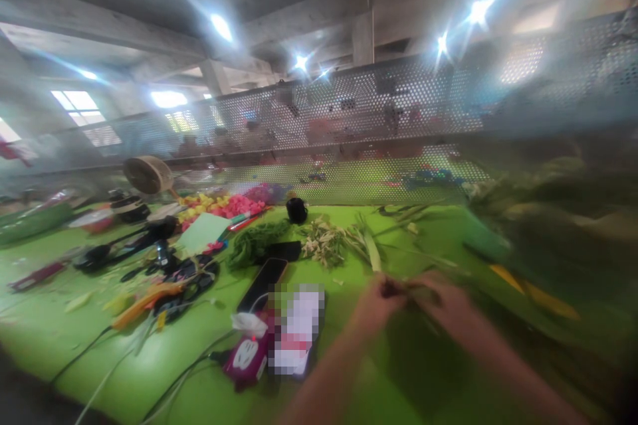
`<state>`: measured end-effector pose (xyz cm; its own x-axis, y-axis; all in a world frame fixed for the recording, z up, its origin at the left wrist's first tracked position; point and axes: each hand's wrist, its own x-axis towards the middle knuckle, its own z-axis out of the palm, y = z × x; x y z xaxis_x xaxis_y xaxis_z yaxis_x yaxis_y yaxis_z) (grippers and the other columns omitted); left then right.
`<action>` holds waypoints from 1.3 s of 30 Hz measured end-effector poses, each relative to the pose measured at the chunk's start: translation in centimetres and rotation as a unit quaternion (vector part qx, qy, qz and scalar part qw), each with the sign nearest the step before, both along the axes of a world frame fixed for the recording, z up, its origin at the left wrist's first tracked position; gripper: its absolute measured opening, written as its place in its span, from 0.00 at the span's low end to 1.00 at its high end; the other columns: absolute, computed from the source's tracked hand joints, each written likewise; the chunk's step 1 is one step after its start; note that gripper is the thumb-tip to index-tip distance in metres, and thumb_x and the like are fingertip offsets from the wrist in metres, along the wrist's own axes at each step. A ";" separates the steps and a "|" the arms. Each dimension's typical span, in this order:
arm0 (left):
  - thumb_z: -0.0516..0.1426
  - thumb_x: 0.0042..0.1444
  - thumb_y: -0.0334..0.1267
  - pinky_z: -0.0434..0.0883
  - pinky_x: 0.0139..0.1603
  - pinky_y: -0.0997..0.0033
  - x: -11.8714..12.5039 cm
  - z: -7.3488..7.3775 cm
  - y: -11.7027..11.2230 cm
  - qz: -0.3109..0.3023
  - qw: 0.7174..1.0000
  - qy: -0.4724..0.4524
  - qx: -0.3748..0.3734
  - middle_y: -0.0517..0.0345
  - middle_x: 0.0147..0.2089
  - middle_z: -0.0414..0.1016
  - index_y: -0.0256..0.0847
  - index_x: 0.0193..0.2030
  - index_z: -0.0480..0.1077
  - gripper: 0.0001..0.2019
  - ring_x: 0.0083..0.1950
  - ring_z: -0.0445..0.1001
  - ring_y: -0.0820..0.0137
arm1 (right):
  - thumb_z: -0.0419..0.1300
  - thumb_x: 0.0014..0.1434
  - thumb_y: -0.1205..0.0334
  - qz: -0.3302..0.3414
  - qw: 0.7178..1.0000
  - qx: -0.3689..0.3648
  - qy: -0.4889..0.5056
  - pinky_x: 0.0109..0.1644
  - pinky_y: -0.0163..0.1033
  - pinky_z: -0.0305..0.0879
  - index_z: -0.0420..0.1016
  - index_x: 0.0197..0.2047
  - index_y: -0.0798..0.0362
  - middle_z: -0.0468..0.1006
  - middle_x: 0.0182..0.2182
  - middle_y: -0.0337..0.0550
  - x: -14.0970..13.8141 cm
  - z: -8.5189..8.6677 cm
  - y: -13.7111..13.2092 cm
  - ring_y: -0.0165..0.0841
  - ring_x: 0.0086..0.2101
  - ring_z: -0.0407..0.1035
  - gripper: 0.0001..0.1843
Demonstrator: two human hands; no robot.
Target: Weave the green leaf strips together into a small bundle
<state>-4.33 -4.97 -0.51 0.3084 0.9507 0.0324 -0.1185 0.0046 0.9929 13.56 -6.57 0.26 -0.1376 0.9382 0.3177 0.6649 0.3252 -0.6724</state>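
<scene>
My left hand [379,305] and my right hand [438,295] are close together above the green table [343,398]. Both have closed fingers, meeting at a small, thin, dark piece [391,287] that blur keeps me from naming. A pale green leaf-like strip [371,249] runs up from just behind my left fingertips; whether they hold it, I cannot tell. Beyond the hands is a heap of pale, curled pieces [323,242], with a dark green stringy bundle [256,242] to its left.
Left of my arms lie a lit phone [300,329], a dark phone [264,284] and a magenta power strip [249,355] with cables. An orange glue gun [144,305] lies farther left. A perforated metal screen [319,119] borders the back. Blurred greenery [548,212] stands right.
</scene>
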 end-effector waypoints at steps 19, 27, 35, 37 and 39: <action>0.61 0.44 0.29 0.65 0.41 0.69 0.2 -0.3 0.0 -0.015 1.000 0.007 0.012 0.60 0.30 0.71 0.36 0.32 0.67 0.07 0.34 0.69 0.73 | 0.55 0.54 0.61 0.022 0.999 -0.022 0.016 0.36 0.38 0.67 0.76 0.31 0.47 0.79 0.31 0.39 -0.1 0.3 0.0 0.34 0.32 0.73 0.08; 0.60 0.43 0.27 0.65 0.40 0.70 0.0 -0.8 0.5 -0.001 0.999 0.028 0.025 0.60 0.30 0.71 0.36 0.32 0.68 0.08 0.34 0.68 0.73 | 0.56 0.54 0.59 -0.011 0.999 -0.036 0.022 0.35 0.38 0.67 0.73 0.32 0.48 0.79 0.29 0.38 -0.3 1.9 -0.8 0.33 0.29 0.72 0.06; 0.60 0.43 0.26 0.66 0.42 0.69 0.2 -0.7 0.2 -0.006 0.999 0.026 0.025 0.58 0.31 0.72 0.36 0.32 0.69 0.08 0.35 0.70 0.72 | 0.59 0.48 0.57 -0.076 0.962 -0.128 0.229 0.25 0.36 0.66 0.72 0.27 0.50 0.77 0.23 0.38 -1.2 2.0 -0.6 0.31 0.22 0.70 0.06; 0.60 0.42 0.25 0.66 0.42 0.69 0.3 -0.6 0.1 -0.007 0.999 0.023 0.021 0.59 0.31 0.72 0.36 0.32 0.69 0.08 0.34 0.70 0.72 | 0.61 0.46 0.57 -0.079 0.958 -0.124 0.245 0.26 0.37 0.67 0.71 0.26 0.50 0.76 0.22 0.38 -1.2 1.9 -0.5 0.32 0.23 0.70 0.06; 0.59 0.42 0.24 0.67 0.42 0.70 0.4 -0.4 -0.1 -0.003 0.999 0.029 0.022 0.60 0.29 0.72 0.36 0.31 0.69 0.08 0.34 0.69 0.73 | 0.62 0.44 0.57 -0.077 0.955 -0.133 0.253 0.28 0.38 0.69 0.71 0.26 0.50 0.76 0.23 0.39 -1.1 1.9 -0.5 0.33 0.25 0.71 0.07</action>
<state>-3.90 -5.03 -0.91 0.3174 0.9466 0.0565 -0.0616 -0.0389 0.9973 12.46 -7.02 2.17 0.1167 0.9917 0.0542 0.2590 0.0223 -0.9656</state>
